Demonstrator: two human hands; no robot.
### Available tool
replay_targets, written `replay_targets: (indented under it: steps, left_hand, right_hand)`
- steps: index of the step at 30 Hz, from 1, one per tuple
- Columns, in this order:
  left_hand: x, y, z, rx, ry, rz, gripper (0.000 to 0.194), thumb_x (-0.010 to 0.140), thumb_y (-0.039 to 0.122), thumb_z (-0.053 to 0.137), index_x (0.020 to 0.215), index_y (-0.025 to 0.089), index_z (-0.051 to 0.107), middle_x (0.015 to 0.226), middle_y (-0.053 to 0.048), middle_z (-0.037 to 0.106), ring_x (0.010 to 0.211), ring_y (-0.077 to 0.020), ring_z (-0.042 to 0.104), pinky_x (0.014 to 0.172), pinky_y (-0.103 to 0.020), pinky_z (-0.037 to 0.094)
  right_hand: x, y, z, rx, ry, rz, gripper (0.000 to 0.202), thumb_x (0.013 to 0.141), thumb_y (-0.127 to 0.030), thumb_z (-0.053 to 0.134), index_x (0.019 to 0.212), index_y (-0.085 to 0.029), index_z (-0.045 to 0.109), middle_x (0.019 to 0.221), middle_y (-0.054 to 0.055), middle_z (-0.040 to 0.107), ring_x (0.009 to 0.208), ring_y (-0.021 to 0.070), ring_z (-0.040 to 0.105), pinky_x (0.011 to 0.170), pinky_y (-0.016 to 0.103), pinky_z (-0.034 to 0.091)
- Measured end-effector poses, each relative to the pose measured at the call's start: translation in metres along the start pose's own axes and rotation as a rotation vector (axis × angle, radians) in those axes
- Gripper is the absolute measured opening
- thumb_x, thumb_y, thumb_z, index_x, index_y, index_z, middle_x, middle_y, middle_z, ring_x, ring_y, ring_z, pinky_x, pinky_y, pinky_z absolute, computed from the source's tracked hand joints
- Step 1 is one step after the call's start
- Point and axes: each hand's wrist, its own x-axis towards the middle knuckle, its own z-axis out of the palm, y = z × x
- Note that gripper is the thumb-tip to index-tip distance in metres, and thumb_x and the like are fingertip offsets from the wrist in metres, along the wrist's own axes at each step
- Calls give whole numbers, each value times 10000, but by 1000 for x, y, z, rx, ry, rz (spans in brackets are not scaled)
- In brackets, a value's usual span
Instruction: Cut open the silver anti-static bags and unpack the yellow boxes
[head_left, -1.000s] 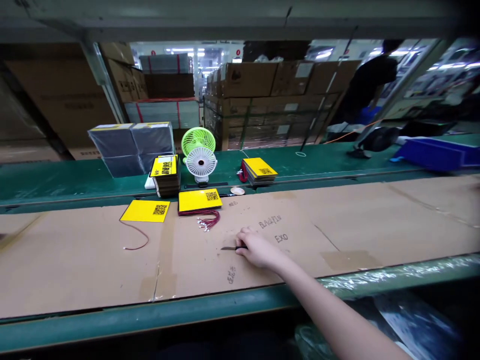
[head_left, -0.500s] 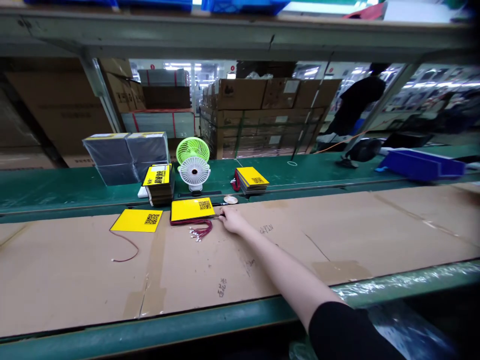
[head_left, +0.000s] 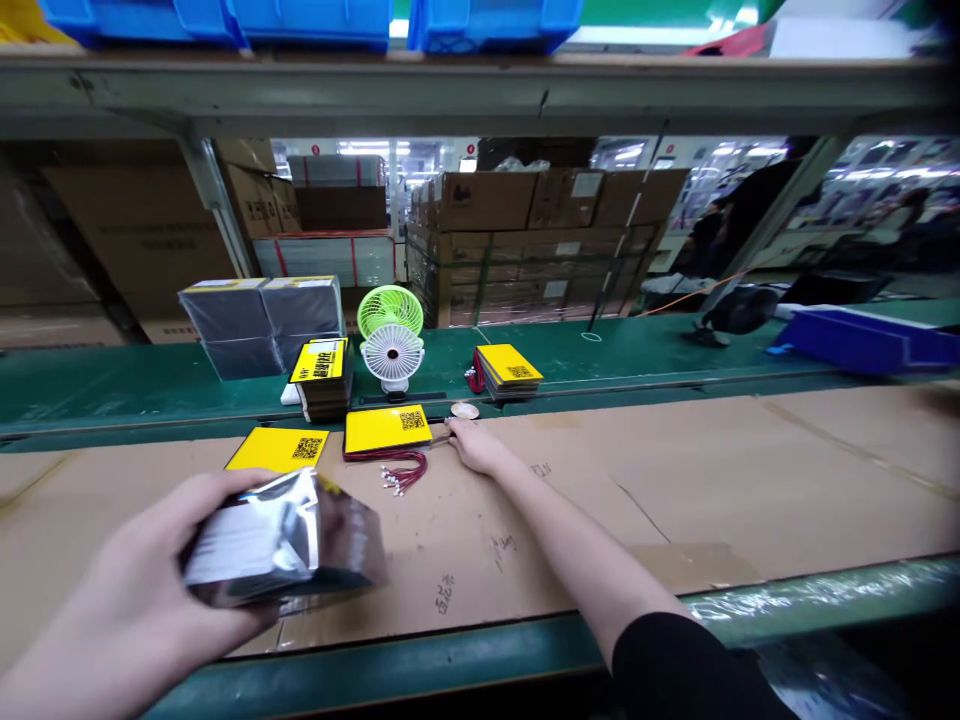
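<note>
My left hand [head_left: 142, 570] is closed around a shiny silver-and-dark box-shaped package [head_left: 300, 540], blurred and held above the cardboard. Behind it, partly covered, lies a yellow card [head_left: 259, 448] with a QR code. My right hand [head_left: 474, 445] reaches to the middle, its fingers pinched at a thin object I cannot make out. Just left of those fingers is a stack of yellow cards [head_left: 382, 428], red-and-black wires [head_left: 401, 472] with white plugs trailing from its front. A small round dish [head_left: 465, 410] sits just beyond my right hand.
Cardboard [head_left: 675, 480] covers the bench. Along the back stand a green-and-white fan [head_left: 392, 355], a dark stack with a yellow top [head_left: 322, 380], another yellow-topped stack [head_left: 506, 370], grey wrapped blocks [head_left: 262, 320] and a blue bin [head_left: 870, 338]. Overhead runs a shelf beam [head_left: 465, 95].
My left hand has come into view from the lower left with the silver package, covering part of the lone yellow card and its wire. My right hand stays beside the stack.
</note>
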Motion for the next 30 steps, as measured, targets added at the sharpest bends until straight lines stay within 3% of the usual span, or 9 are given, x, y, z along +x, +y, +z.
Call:
replay_targets:
  steps: [2,5,8,11,17,23,27,30]
  left_hand:
    - [17,23,23,-16,-156,83,717,438,417,795,1107,384,540,1038,30,641,870,-260,629,722,-369,557]
    - [36,47,59,-46,-224,139,708,438,425,784,1101,336,553,1077,-30,617,921,-283,609,754,-401,543]
    - [46,56,86,-46,-253,168,707,432,408,785,1096,299,567,1092,-63,594,968,-294,582,816,-426,512]
    - [51,59,100,-46,-274,165,682,446,369,784,1089,282,574,1093,-61,589,1002,-288,556,857,-424,482]
    - [51,65,97,-29,-287,115,643,533,381,740,1135,259,548,1139,-56,564,1074,-283,507,924,-438,419]
    - [52,48,80,-175,-385,59,758,599,451,713,1275,296,407,1309,-63,463,1193,-267,433,1000,-437,356]
    - [43,42,82,-295,-424,6,723,617,407,712,1259,288,403,1289,-83,479,1151,-266,479,959,-441,398]
    - [41,42,86,-358,-416,23,672,615,355,723,1221,282,444,1261,-79,502,1126,-267,498,949,-437,404]
  right_hand:
    - [2,3,1,-4,-15,-1,327,878,-306,531,1172,-166,503,1233,89,497,1100,245,494,929,476,401]
    - [7,7,2,-5,-48,-5,323,876,-313,533,1163,-167,509,1227,90,499,1083,240,504,915,466,415]
    - [12,11,2,2,-94,-13,292,877,-316,531,1128,-166,530,1193,83,521,1050,227,523,894,450,433]
    - [19,16,-1,28,-166,-37,253,875,-319,535,1072,-163,558,1135,71,553,999,208,547,864,425,453]
    - [23,17,-9,140,-214,-41,232,855,-319,561,1020,-158,582,1170,72,540,1055,222,514,905,444,411]
    - [-7,5,-13,350,-101,7,66,787,-200,592,823,-155,624,1195,112,558,1102,263,487,943,408,357]
    - [-38,-20,-33,520,-1,43,152,855,-262,485,922,-171,587,1094,97,613,1050,237,525,917,390,375]
    - [-55,-53,-60,667,44,42,246,928,-327,332,1003,-190,523,1085,72,619,1006,191,558,846,340,421]
